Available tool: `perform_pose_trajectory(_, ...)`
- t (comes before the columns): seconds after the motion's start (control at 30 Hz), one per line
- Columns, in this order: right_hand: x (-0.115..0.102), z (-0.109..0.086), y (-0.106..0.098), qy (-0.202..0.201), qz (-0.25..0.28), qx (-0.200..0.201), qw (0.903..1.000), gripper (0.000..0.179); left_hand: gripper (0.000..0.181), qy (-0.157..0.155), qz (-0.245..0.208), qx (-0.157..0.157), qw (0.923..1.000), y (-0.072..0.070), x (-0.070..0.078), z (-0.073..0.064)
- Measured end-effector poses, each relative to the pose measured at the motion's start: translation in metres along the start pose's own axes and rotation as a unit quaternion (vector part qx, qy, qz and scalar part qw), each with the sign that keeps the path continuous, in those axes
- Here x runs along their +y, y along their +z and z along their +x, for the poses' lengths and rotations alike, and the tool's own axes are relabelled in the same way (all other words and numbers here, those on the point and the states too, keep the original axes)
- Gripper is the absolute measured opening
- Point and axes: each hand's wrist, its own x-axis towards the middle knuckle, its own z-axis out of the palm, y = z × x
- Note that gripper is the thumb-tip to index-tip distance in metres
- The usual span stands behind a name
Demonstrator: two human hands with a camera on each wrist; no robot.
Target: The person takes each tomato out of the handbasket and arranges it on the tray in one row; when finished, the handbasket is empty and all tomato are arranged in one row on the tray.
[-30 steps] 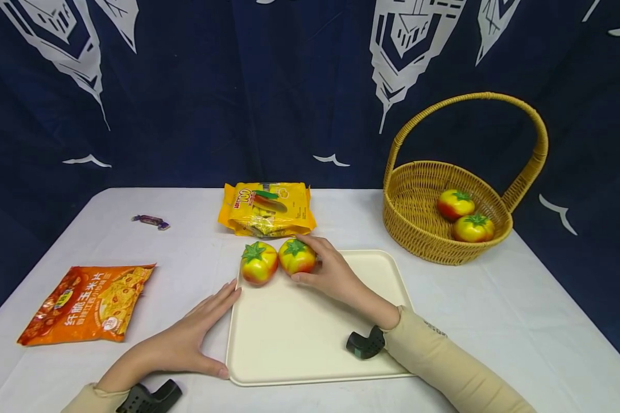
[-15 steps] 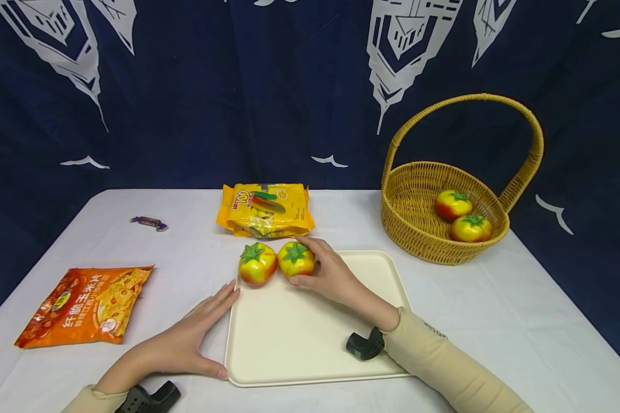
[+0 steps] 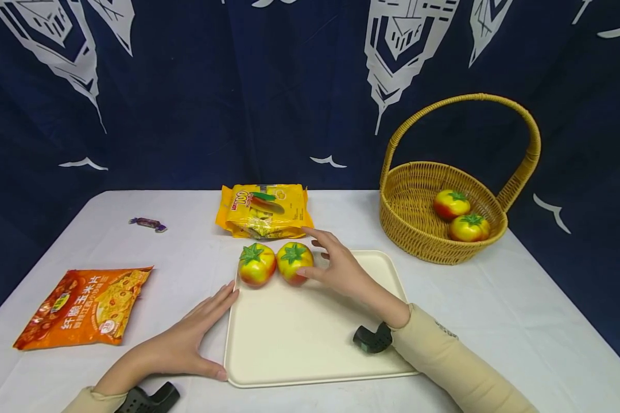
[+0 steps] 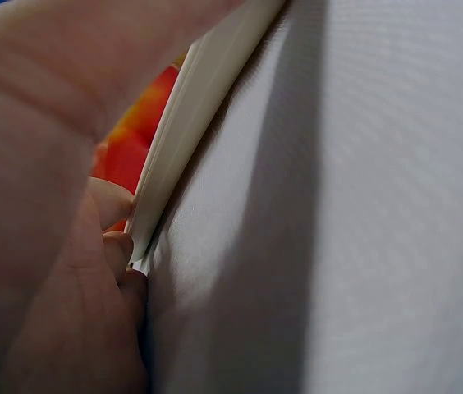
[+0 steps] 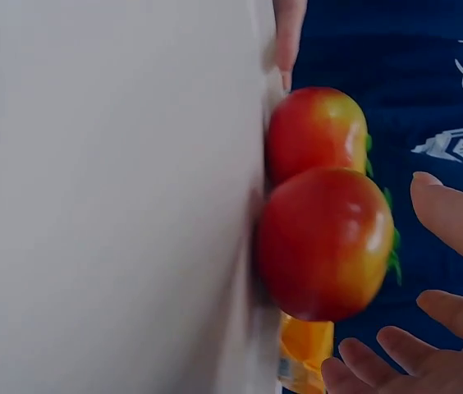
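Observation:
Two red-and-yellow tomatoes with green leafy tops sit side by side in the far left corner of a cream tray (image 3: 305, 338). The left tomato (image 3: 256, 268) nearly meets the right tomato (image 3: 291, 265). My right hand (image 3: 343, 272) hovers just right of the right tomato, fingers spread; in the right wrist view a gap shows between the fingers (image 5: 404, 349) and the nearer tomato (image 5: 326, 244). My left hand (image 3: 178, 344) lies along the tray's left side, fingertips and thumb at its edge. Its fingers (image 4: 110, 201) meet the tray rim (image 4: 190, 107) in the left wrist view.
A yellow candy bag (image 3: 265, 210) lies behind the tray. An orange snack bag (image 3: 85, 308) and a small wrapped candy (image 3: 148, 223) are on the left. At back right stands a wicker basket (image 3: 408, 226) with a tall handle, holding two tomatoes (image 3: 469, 228).
My right hand has let go of the right tomato and moved slightly right, its fingers opening away. The left hand stays at the tray's edge.

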Motion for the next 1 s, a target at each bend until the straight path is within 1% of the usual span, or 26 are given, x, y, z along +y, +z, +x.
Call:
perform_pose_trajectory(0.1, -0.004, 0.000, -0.013, 0.002, 0.008, 0.011, 0.9999, 0.073, 0.117, -0.003, -0.003, -0.002, 1.0000, 0.000, 0.000, 0.000)
perform_pose_trajectory(0.2, -0.007, 0.000, -0.032, -0.006, 0.013, 0.029, 0.9995, 0.071, 0.117, -0.004, -0.004, -0.003, 1.0000, -0.001, 0.000, 0.001)
perform_pose_trajectory(0.37, -0.007, -0.002, -0.068, -0.020, 0.033, 0.067, 0.9970, 0.066, 0.118, -0.002, 0.002, -0.002, 1.0000, -0.001, 0.000, 0.001)
perform_pose_trajectory(0.47, -0.005, -0.005, -0.093, -0.019, 0.042, 0.093, 0.9946, 0.062, 0.118, -0.001, 0.003, -0.001, 1.0000, -0.001, 0.000, 0.001)
perform_pose_trajectory(0.63, -0.002, -0.013, -0.132, 0.022, 0.030, 0.140, 0.9894, 0.061, 0.118, -0.006, -0.002, -0.006, 1.0000, -0.002, 0.001, 0.001)
perform_pose_trajectory(0.7, 0.000, -0.017, -0.146, 0.042, 0.017, 0.155, 0.9868, 0.062, 0.118, -0.007, -0.001, -0.007, 0.9999, -0.002, 0.001, 0.001)
perform_pose_trajectory(0.8, 0.007, -0.020, -0.165, 0.065, -0.008, 0.168, 0.9836, 0.063, 0.118, -0.006, -0.001, -0.005, 1.0000, -0.002, 0.001, 0.001)
perform_pose_trajectory(0.9, 0.017, -0.024, -0.183, 0.095, -0.039, 0.171, 0.9799, 0.066, 0.118, -0.002, -0.002, -0.002, 1.0000, 0.000, 0.000, 0.000)
perform_pose_trajectory(1.0, 0.028, -0.028, -0.200, 0.125, -0.049, 0.170, 0.9762, 0.069, 0.118, 0.000, -0.003, -0.004, 1.0000, 0.000, -0.001, 0.000)
